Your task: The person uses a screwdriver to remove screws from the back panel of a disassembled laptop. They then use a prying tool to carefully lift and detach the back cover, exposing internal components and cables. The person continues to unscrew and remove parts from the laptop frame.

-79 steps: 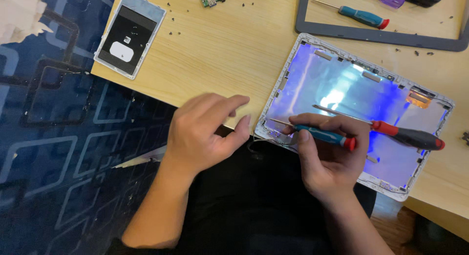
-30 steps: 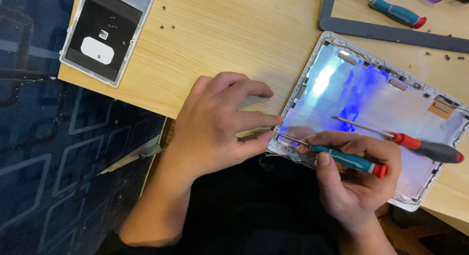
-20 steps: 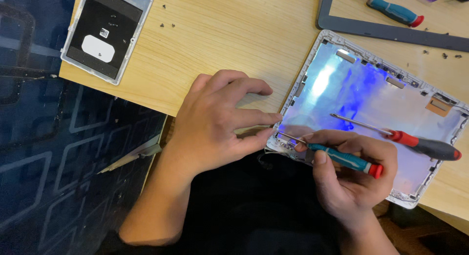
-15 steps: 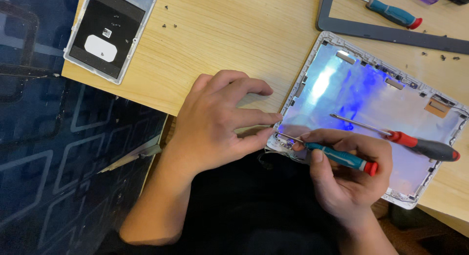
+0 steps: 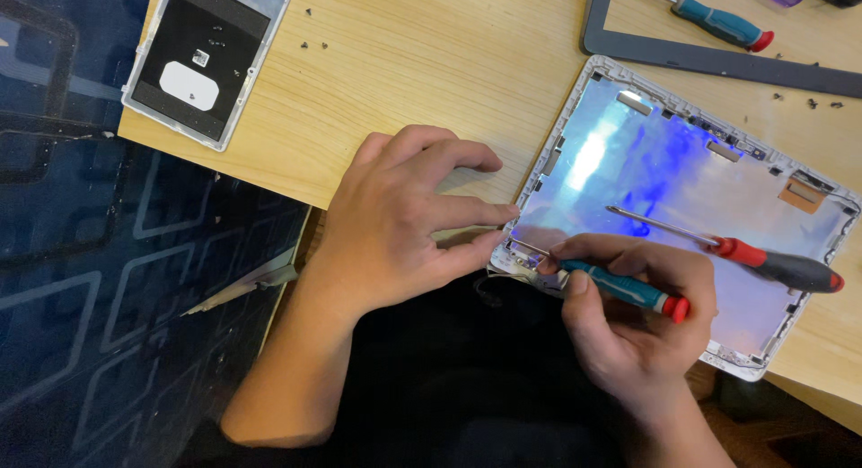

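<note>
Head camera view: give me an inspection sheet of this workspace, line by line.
Surface: light wooden table.
Job's things: white open device shell with shiny blue-lit inside; teal-handled screwdriver at its near corner.
Clutter: red-and-black screwdriver lying on shell; second teal screwdriver; dark frame; small white-framed black panel; loose screws.
Hands: left hand steadies shell; right hand grips screwdriver.
Cables: nothing seen.
Surroundings: blue patterned floor.

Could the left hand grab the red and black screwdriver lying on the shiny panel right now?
Probably not easily. The left hand rests at the shiny panel near corner, and the right hand, holding the teal screwdriver, sits between it and the red and black screwdriver.
</note>
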